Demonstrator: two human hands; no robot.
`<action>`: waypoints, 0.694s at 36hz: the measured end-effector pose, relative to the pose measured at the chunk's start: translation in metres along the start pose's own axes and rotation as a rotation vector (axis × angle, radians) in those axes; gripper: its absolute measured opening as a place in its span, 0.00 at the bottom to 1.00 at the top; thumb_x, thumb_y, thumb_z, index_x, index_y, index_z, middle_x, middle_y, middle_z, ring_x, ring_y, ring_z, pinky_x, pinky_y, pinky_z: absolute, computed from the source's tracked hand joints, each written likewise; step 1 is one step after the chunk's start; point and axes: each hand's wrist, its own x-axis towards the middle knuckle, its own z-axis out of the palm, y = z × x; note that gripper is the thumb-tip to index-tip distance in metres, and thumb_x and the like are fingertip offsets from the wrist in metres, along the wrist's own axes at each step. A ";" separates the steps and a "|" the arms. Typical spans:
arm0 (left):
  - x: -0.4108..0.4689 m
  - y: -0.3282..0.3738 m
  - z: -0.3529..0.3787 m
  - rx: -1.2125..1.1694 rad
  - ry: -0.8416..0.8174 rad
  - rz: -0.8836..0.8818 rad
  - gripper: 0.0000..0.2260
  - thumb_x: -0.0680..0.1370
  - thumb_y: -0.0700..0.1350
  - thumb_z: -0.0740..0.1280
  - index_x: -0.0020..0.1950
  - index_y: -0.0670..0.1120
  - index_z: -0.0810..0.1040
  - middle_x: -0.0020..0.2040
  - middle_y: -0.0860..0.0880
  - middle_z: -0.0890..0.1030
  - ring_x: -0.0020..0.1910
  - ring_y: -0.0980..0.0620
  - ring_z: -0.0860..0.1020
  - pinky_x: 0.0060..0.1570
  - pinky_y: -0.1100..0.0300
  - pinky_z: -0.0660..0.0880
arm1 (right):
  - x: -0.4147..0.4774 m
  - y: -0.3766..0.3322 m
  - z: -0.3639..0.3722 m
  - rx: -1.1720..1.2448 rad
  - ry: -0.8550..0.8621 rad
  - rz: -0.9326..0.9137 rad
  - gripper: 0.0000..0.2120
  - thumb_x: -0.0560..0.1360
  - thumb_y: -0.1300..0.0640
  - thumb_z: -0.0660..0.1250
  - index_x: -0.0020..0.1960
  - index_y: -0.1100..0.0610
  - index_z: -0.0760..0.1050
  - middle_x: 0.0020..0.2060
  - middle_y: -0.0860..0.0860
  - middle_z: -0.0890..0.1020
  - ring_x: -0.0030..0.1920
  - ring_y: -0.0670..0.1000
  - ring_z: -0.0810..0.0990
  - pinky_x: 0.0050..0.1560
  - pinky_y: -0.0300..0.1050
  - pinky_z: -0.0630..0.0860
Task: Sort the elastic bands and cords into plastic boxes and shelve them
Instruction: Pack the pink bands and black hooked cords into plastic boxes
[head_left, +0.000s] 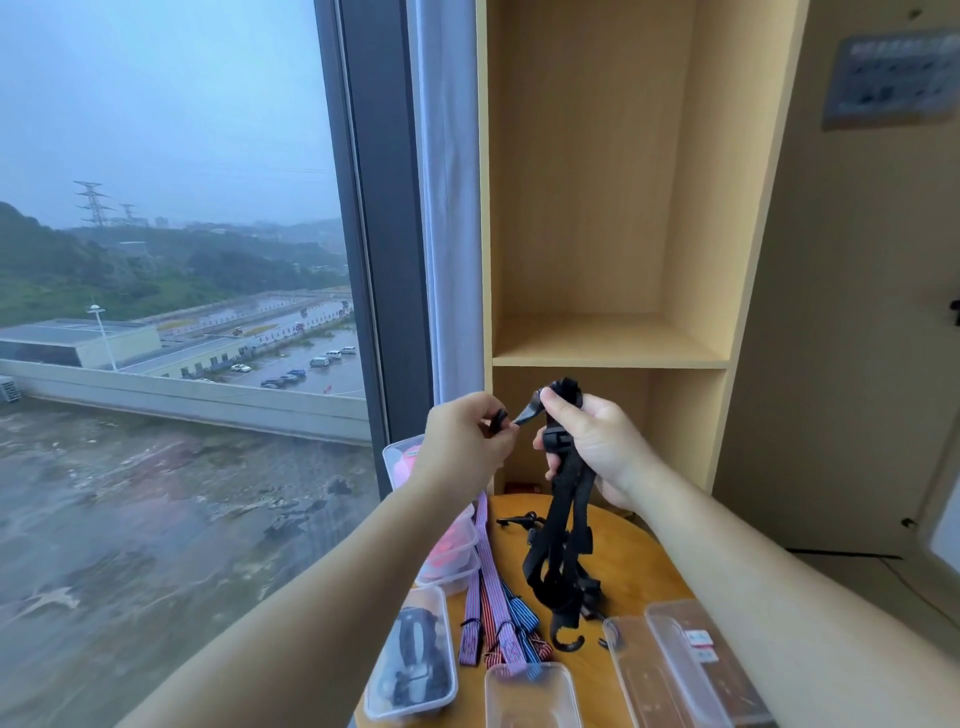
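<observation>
Mid-frame: right hand grips bundled black cords, left hand fingers pinch one cord's hook end.

Matt black woven cloth in the straps, striped weave on the cords, clear smooth plastic boxes, smooth wood table, pale matt wood shelf.

Legible text: none I can read.
- Grey-blue rectangular wall notice, far right: print blurred.
- Small red-and-white stickers on clear plastic lid, near right: lettering too small.
</observation>
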 end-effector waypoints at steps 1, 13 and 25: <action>-0.001 0.000 0.000 0.130 0.024 0.098 0.06 0.75 0.36 0.70 0.38 0.41 0.77 0.33 0.49 0.76 0.31 0.49 0.75 0.33 0.60 0.72 | 0.000 0.000 0.000 -0.003 0.006 0.025 0.18 0.75 0.42 0.69 0.51 0.58 0.77 0.33 0.57 0.81 0.27 0.53 0.74 0.30 0.48 0.77; -0.009 -0.003 0.001 -0.241 -0.316 -0.104 0.18 0.77 0.51 0.70 0.65 0.49 0.75 0.47 0.56 0.81 0.39 0.56 0.81 0.39 0.63 0.79 | -0.001 -0.001 -0.007 -0.050 0.090 -0.125 0.12 0.79 0.51 0.66 0.43 0.60 0.74 0.31 0.55 0.80 0.25 0.52 0.73 0.28 0.45 0.75; -0.005 -0.006 0.005 -0.244 -0.093 -0.161 0.07 0.72 0.39 0.76 0.41 0.48 0.80 0.37 0.46 0.82 0.32 0.53 0.77 0.36 0.59 0.78 | -0.007 0.005 -0.005 0.069 -0.004 0.131 0.18 0.79 0.47 0.66 0.53 0.63 0.74 0.35 0.59 0.80 0.31 0.54 0.77 0.35 0.49 0.79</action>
